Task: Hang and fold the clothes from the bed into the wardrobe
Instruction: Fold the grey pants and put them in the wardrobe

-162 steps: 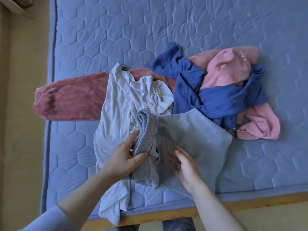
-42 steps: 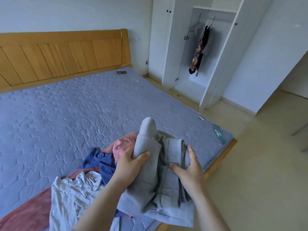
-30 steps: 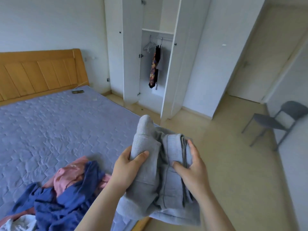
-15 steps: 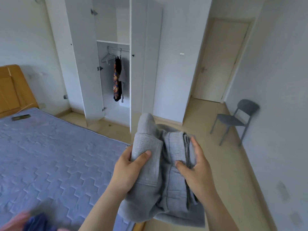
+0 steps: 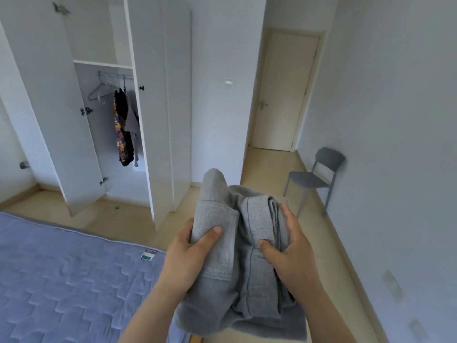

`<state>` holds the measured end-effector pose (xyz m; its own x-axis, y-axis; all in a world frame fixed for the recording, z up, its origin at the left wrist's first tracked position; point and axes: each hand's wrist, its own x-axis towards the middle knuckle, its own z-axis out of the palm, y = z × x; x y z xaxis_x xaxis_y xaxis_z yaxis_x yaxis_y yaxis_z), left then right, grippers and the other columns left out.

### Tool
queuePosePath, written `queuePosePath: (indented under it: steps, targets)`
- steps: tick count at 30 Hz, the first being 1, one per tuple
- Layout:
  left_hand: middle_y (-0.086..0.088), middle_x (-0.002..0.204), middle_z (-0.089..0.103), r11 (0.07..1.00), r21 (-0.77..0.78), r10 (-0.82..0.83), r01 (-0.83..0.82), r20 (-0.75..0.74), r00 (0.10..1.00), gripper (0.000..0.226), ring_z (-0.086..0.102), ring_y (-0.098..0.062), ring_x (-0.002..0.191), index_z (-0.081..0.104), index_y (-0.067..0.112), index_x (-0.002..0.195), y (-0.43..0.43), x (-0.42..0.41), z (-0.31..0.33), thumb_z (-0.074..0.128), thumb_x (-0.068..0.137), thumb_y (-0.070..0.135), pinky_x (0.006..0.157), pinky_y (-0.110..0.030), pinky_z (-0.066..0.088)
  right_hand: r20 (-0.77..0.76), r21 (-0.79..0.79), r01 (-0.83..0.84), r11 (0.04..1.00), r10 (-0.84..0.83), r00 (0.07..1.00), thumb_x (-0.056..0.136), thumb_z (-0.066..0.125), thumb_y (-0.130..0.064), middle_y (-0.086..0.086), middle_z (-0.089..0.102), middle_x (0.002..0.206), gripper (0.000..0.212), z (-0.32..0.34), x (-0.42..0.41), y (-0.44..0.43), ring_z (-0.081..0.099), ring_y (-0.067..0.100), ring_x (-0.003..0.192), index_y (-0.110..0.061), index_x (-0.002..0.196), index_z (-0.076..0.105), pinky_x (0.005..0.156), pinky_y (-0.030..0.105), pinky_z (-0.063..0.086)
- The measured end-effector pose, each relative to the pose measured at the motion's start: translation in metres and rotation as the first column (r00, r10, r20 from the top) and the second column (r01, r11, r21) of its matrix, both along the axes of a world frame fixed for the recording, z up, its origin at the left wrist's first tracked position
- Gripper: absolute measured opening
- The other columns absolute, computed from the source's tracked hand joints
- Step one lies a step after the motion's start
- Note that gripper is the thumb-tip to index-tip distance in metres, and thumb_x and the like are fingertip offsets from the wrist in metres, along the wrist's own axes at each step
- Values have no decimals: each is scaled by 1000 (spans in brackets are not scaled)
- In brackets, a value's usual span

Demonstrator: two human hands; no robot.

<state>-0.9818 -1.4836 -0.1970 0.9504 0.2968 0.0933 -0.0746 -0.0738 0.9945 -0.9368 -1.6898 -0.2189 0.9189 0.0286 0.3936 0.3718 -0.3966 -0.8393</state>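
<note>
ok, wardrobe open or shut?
Open. The wardrobe door is swung out, and the rail with a hanger and hanging clothes shows inside.

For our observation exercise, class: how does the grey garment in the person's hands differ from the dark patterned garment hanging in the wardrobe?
The grey garment is folded into a bundle; the dark patterned garment hangs at full length. The grey garment is gripped by the left hand and right hand; the dark patterned garment hangs from the wardrobe rail. The grey garment is plain; the dark patterned garment shows bright colours. Both are clothing.
</note>
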Motion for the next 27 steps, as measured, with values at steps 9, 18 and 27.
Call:
queuePosePath:
  steps: [9,18,27]
  targets:
    - [15,93,72,1000,9,21,-21,15,1000,19,67,-8,86,65,36,99,-58,138,9,69,83,45,77,-33,54,40,-29,-53,998,54,998,80,74,-20,-61,26,122,91,17,146,-59,30,-34,114,-42,150,21,90,-3,29]
    - [19,90,71,1000,2,26,-26,34,999,16,67,2,77,65,38,96,-68,273,10,70,83,45,71,-27,50,31,-31,-81,996,82,996,81,74,-21,-59,26,122,91,21,286,-69,31,-33,113,-45,149,19,93,6,32]
    - [25,90,69,1000,-6,-3,3,54,999,22,65,7,77,64,38,101,-25,421,15,69,81,46,68,-23,49,66,-54,-30,998,33,997,80,73,-26,-53,28,125,90,31,425,-28,33,-34,111,-43,150,20,80,-7,32]
